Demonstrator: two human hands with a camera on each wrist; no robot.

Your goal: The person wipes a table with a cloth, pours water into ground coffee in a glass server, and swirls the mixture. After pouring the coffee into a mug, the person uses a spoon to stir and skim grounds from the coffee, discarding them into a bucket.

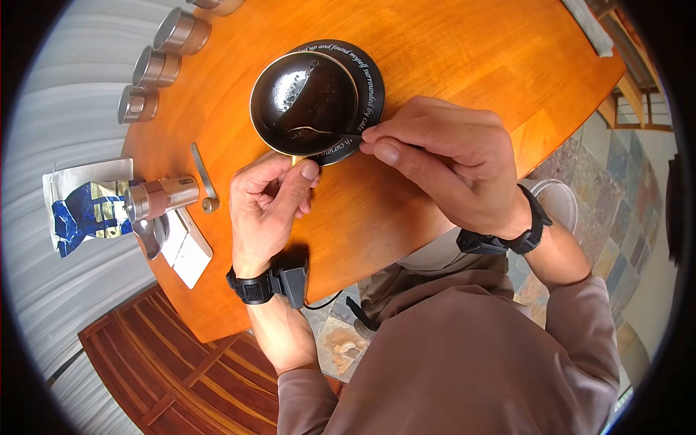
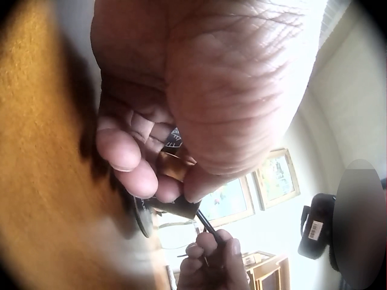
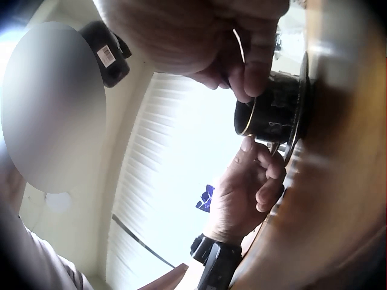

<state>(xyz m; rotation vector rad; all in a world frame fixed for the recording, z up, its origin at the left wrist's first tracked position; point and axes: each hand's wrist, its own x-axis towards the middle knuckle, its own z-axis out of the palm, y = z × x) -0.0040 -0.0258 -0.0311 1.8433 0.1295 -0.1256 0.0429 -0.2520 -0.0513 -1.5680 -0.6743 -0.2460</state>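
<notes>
A black cup [image 3: 275, 115] with a thin gold rim holds dark liquid [image 1: 322, 94] with some bubbles on it. It sits on a black saucer [image 1: 373, 90] lettered in white. My left hand [image 1: 267, 199] pinches the cup's handle [image 1: 296, 160] between thumb and fingers, on the near side. From the right, my right hand [image 1: 460, 156] holds a slim spoon [image 1: 337, 135] by its dark handle, thumb against fingertips. The spoon reaches over the rim, its bowl low inside the cup. In the left wrist view, the left palm and fingers hide most of the cup.
Left on the wooden table [image 1: 406, 217] lie a steel grinder [image 1: 170, 197] with a brown band, its crank [image 1: 203, 174], a blue and silver bag [image 1: 90, 210] and a flat white object [image 1: 190, 254]. Several metal canisters [image 1: 181, 31] line the back left edge. A slatted wooden bench [image 1: 167, 355] stands below.
</notes>
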